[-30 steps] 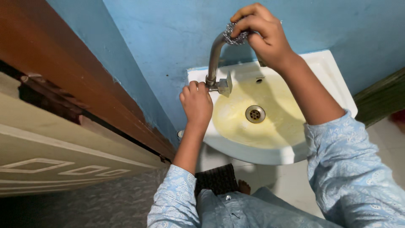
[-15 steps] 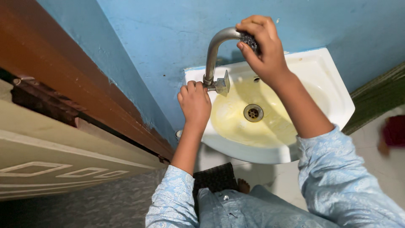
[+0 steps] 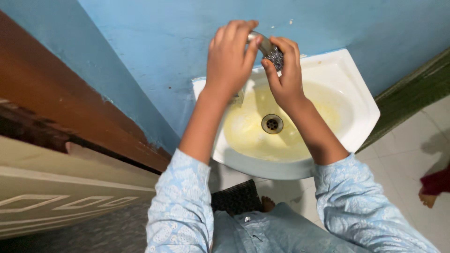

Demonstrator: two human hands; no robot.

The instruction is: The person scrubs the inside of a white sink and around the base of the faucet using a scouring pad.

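Left hand (image 3: 228, 56): gripping the curved metal tap (image 3: 265, 44) from above, fingers curling over the bend and hiding most of it. Right hand (image 3: 283, 77): pinching a steel wool scrubber (image 3: 275, 58) in closed fingers, pressing it against the tap spout, above the back edge of the basin. White basin (image 3: 356, 100): hanging on the blue wall (image 3: 154, 42), its yellow-stained bowl showing a round drain (image 3: 272, 123) at centre. Brown door frame (image 3: 61, 103): running along the left. Another person's foot (image 3: 427, 199): standing on the floor at the right edge.

Pale blue embroidered sleeves pushed up the forearms, matching buttoned shirt front, bare hands, bare foot
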